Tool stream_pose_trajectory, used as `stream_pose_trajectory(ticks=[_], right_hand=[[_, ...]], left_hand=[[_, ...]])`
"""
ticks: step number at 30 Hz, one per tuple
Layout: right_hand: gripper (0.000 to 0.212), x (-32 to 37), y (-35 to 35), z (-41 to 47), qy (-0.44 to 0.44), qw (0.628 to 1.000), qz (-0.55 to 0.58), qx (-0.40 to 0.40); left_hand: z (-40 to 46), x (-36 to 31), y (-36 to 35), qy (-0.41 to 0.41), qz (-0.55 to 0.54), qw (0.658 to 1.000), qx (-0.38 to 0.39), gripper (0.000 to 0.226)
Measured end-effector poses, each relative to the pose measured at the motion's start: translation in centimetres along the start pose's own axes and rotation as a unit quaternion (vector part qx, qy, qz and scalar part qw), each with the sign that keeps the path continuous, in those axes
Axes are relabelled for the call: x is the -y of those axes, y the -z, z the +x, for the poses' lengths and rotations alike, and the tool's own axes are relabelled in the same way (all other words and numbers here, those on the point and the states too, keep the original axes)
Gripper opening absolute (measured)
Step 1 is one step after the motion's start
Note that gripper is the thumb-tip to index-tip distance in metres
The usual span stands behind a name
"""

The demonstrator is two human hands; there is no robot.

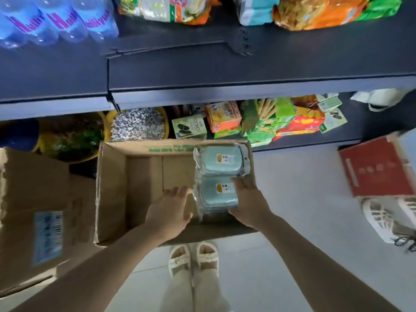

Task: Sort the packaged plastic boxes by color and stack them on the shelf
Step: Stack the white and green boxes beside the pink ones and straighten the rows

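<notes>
A person looks down into an open cardboard carton (144, 190) on a pale tiled floor (299, 188). Two teal plastic boxes, each sealed in crinkled clear wrap with a small orange-and-white label, lie along the carton's right inner wall. The right hand (247, 202) rests on the right edge of the nearer teal box (219, 195), fingers laid over its top and thumb at its near corner, gripping it. The farther teal box (221, 161) lies just beyond that hand's fingertips, touching the nearer one. The left hand (172, 209) hovers just left of the nearer box, palm turned toward it, fingers straight and spread, holding nothing. The carton is plain brown corrugated board with green print on its far flap. Beyond both hands stands a dark metal shelf (247, 86); its lower level carries colourful snack cartons (270, 122), its upper level blue water bottles (56, 21) and bagged snacks. Left of the left hand sits another brown carton (40, 210) with a blue label. Right of the right hand lies a red box (376, 170) and a white sneaker (380, 219). Below the arms, cream slippers (193, 257) show.
</notes>
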State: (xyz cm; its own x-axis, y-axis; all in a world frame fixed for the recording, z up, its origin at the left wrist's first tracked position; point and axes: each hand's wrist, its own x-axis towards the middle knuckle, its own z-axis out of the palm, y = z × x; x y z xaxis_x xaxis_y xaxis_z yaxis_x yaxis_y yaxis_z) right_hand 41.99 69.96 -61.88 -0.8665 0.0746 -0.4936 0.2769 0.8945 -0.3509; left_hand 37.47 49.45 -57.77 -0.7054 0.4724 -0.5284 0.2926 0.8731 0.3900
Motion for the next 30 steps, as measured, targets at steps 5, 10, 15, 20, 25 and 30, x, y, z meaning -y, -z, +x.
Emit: stream_pose_trajectory(ticks=[5, 10, 15, 20, 25, 30], right_hand=[[0.092, -2.0, -4.1, 3.7, 0.006, 0.998, -0.068, 0.005], [0.091, -3.4, -6.0, 4.7, 0.032, 0.993, -0.113, -0.030], [0.094, -3.7, -5.6, 4.8, 0.049, 0.992, -0.114, -0.034], [0.087, -2.8, -1.3, 2.4, 0.072, 0.996, -0.009, -0.053], [0.084, -5.4, 3.5, 1.6, 0.029, 0.989, -0.001, -0.147], [0.083, -9.2, 4.7, 3.9, -0.022, 0.977, 0.040, -0.206]], left_hand=[[4.3, 1.4, -2.9, -0.004, -0.018, 1.000, -0.009, 0.061], [7.3, 2.2, -4.3, 0.006, -0.040, 0.999, -0.030, 0.062], [8.0, 2.7, -4.5, 0.021, -0.033, 0.999, -0.034, 0.064], [9.4, 1.5, -2.6, 0.037, -0.010, 0.995, -0.096, 0.065], [12.8, -0.5, -2.1, -0.023, 0.031, 0.993, -0.114, 0.073], [17.0, -2.7, -3.7, -0.069, 0.104, 0.989, -0.077, 0.087]])
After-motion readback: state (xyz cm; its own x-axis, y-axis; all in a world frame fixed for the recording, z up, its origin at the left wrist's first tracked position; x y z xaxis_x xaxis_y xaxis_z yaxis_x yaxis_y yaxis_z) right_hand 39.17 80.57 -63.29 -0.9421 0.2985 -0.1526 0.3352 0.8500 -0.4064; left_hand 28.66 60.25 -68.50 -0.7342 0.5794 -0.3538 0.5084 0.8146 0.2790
